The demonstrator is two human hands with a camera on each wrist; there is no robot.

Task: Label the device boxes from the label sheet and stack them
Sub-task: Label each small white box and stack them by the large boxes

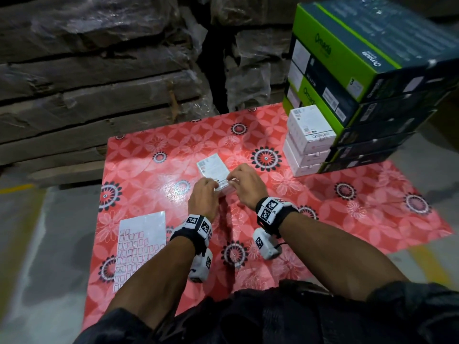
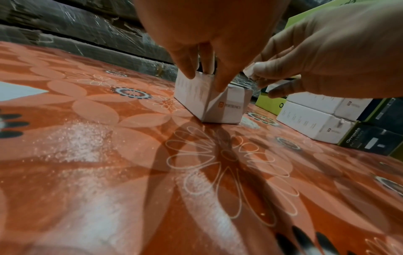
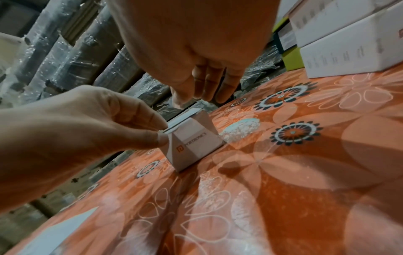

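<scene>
A small white device box lies on the red floral mat. A barcode label stretches over its near top edge between my hands. My left hand pinches the label's left end at the box corner. My right hand pinches the right end, its other fingers pointing down at the box. The label sheet lies flat at the near left. A stack of three white boxes stands at the far right.
Large green and dark cartons are piled right behind the white stack. Wrapped cardboard bundles wall off the far side. Grey floor with yellow lines surrounds the mat.
</scene>
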